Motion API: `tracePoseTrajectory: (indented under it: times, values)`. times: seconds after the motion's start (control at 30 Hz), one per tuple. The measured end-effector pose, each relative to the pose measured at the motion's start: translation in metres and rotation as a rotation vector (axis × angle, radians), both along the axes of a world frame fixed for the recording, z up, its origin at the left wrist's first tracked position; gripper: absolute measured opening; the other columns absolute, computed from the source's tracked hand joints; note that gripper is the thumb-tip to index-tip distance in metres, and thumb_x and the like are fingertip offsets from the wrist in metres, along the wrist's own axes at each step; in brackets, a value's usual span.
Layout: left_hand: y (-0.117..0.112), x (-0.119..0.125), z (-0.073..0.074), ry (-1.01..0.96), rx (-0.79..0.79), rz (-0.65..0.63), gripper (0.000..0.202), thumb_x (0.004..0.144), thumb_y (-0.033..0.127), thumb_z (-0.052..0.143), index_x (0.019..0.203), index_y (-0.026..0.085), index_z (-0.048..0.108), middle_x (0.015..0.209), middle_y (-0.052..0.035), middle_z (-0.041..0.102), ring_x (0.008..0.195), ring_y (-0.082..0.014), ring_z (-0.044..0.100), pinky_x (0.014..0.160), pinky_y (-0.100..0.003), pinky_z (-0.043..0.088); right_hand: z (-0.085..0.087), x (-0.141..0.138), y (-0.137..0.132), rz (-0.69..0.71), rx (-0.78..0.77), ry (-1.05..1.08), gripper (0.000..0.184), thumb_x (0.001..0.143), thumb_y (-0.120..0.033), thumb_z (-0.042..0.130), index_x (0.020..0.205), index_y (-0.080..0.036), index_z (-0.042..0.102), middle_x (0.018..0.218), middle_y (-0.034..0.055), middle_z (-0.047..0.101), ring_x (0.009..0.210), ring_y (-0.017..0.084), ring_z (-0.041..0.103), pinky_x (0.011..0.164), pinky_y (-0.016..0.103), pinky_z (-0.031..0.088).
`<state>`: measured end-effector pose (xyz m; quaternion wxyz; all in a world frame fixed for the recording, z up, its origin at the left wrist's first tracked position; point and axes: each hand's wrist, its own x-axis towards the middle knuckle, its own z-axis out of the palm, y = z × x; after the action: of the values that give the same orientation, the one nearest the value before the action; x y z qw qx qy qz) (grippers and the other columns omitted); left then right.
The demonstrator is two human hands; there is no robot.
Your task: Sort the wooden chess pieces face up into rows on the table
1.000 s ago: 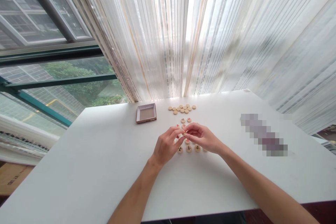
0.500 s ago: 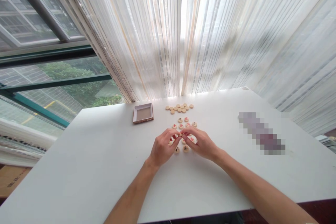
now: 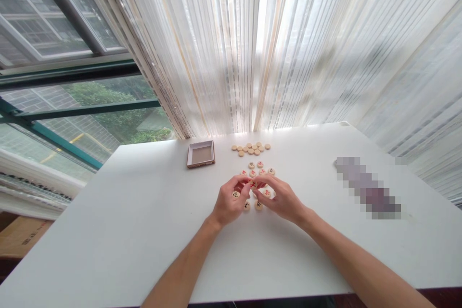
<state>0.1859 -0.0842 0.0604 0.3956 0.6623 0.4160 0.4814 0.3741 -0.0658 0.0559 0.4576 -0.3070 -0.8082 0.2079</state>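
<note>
Between the fingertips of both hands is a round Chinese chess piece (image 3: 253, 184) with a red character facing up. My left hand (image 3: 231, 198) pinches it from the left, and my right hand (image 3: 278, 196) from the right. Around and below the fingers lie several face-up pieces. A black-marked piece (image 3: 236, 194) shows beside the left hand, and a red-marked piece (image 3: 267, 194) by the right fingers. Two black-marked pieces lie nearer me, one of them (image 3: 259, 205) below the right thumb. Some pieces are partly hidden by the fingers.
Several blank-side-up pieces (image 3: 250, 151) form a cluster farther back on the white table (image 3: 144, 231). A shallow open box (image 3: 201, 154) stands left of them. A blurred-out object (image 3: 368, 187) lies on the right. Curtains (image 3: 231, 57) hang along the back edge.
The held piece has turned from edge-on to showing its red character. Both hands remain over the same group of pieces. The whole view has shifted slightly.
</note>
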Motion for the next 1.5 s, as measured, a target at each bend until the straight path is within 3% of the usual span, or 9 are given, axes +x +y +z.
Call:
tracePoseTrajectory:
  times: [0.3,0.53,0.67,0.87,1.07,1.27,1.4,1.5]
  values:
    - [-0.001,-0.001,0.004,-0.018,-0.029,-0.056,0.029,0.094,0.031,0.058,0.120,0.018,0.058,0.102,-0.0079,0.067,0.076,-0.0144,0.068,0.073,-0.028,0.057,0.003,0.000,-0.001,-0.037,0.014,0.030,0.024,0.089,-0.017,0.064,0.112,-0.025,0.059,0.092,0.0021,0.068,0.079,0.015,0.066,0.074,0.030,0.057]
    - [0.001,0.000,0.002,-0.069,-0.088,-0.059,0.025,0.092,0.033,0.061,0.110,0.017,0.056,0.096,-0.0069,0.069,0.074,-0.0149,0.070,0.070,-0.028,0.057,0.001,-0.002,-0.001,-0.034,0.001,0.032,0.022,0.091,-0.021,0.065,0.112,-0.026,0.060,0.092,0.0020,0.069,0.079,0.015,0.067,0.075,0.030,0.058]
    - [0.006,-0.003,0.000,-0.112,-0.104,0.017,0.024,0.091,0.036,0.062,0.106,0.017,0.061,0.093,-0.0065,0.070,0.072,-0.0142,0.069,0.069,-0.027,0.057,0.000,-0.002,-0.001,-0.018,-0.011,0.020,0.025,0.093,-0.020,0.061,0.118,-0.026,0.060,0.097,0.0029,0.071,0.083,0.016,0.069,0.077,0.031,0.059]
    - [0.025,-0.021,-0.001,-0.315,-0.113,0.185,0.028,0.090,0.040,0.062,0.105,0.017,0.065,0.088,-0.0041,0.067,0.071,-0.0138,0.069,0.059,-0.023,0.055,0.011,0.011,0.004,-0.207,0.014,0.063,0.020,0.092,-0.020,0.060,0.112,-0.024,0.063,0.094,0.0036,0.072,0.079,0.016,0.069,0.072,0.030,0.060]
    - [0.034,-0.031,-0.002,-0.467,-0.207,0.303,0.034,0.083,0.043,0.070,0.104,0.018,0.062,0.096,-0.0055,0.069,0.084,-0.0201,0.074,0.064,-0.025,0.058,0.020,0.030,0.014,-0.429,0.007,0.158,0.018,0.091,-0.024,0.061,0.109,-0.021,0.064,0.089,0.0050,0.072,0.081,0.019,0.071,0.058,0.028,0.058]
    - [0.033,-0.028,-0.002,-0.452,-0.210,0.280,0.036,0.079,0.041,0.074,0.103,0.017,0.061,0.098,-0.0057,0.069,0.086,-0.0193,0.073,0.068,-0.026,0.058,0.024,0.040,0.019,-0.527,-0.007,0.242,0.017,0.092,-0.028,0.059,0.107,-0.020,0.065,0.088,0.0056,0.072,0.079,0.020,0.072,0.062,0.031,0.060]
    - [0.031,-0.025,-0.002,-0.396,-0.189,0.235,0.036,0.079,0.035,0.075,0.107,0.017,0.062,0.100,-0.0062,0.070,0.090,-0.0180,0.070,0.073,-0.027,0.058,0.024,0.039,0.018,-0.519,-0.023,0.211,0.020,0.093,-0.032,0.058,0.106,-0.019,0.065,0.088,0.0073,0.073,0.078,0.021,0.073,0.046,0.026,0.055]
    - [0.029,-0.022,-0.004,-0.355,-0.193,0.211,0.038,0.079,0.033,0.076,0.111,0.017,0.064,0.101,-0.0073,0.071,0.093,-0.0183,0.068,0.076,-0.029,0.058,0.023,0.037,0.016,-0.486,-0.003,0.180,0.018,0.093,-0.031,0.058,0.104,-0.020,0.066,0.088,0.0071,0.072,0.077,0.021,0.072,0.049,0.027,0.056]
